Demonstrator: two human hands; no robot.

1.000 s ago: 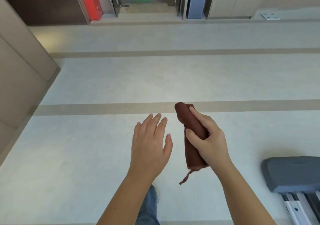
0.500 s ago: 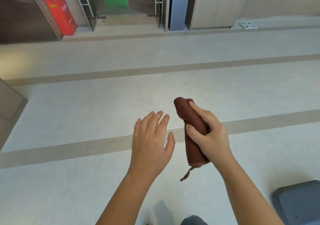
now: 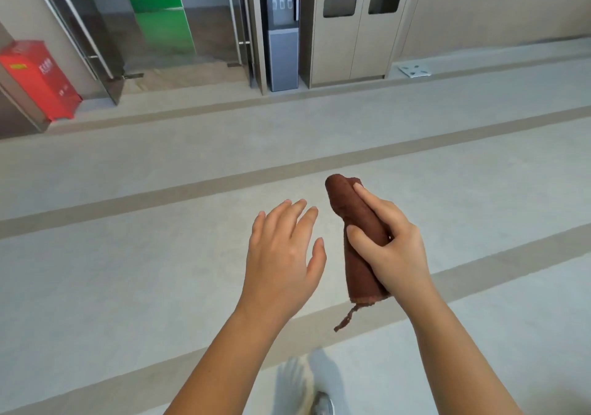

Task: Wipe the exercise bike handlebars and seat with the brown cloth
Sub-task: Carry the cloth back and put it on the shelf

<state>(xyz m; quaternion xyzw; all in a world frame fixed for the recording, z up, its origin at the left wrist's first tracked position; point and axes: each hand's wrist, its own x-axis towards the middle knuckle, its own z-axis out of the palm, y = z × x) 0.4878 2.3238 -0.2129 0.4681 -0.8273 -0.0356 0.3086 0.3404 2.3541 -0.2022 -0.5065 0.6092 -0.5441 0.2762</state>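
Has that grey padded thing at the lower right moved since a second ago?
Cannot tell. It is out of view now, but the red box and floor stripes slid down-frame too, so the camera turned, likely not the pad.

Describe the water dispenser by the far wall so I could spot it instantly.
Look along the far wall, past the striped floor. Between the glass door with the green panel and the beige double-door bin cabinet stands the water dispenser. It is the only tall, narrow grey-and-black unit there.

Rolled brown cloth (image 3: 358, 242) in R hand (image 3: 395, 251), L hand (image 3: 281, 251) empty.
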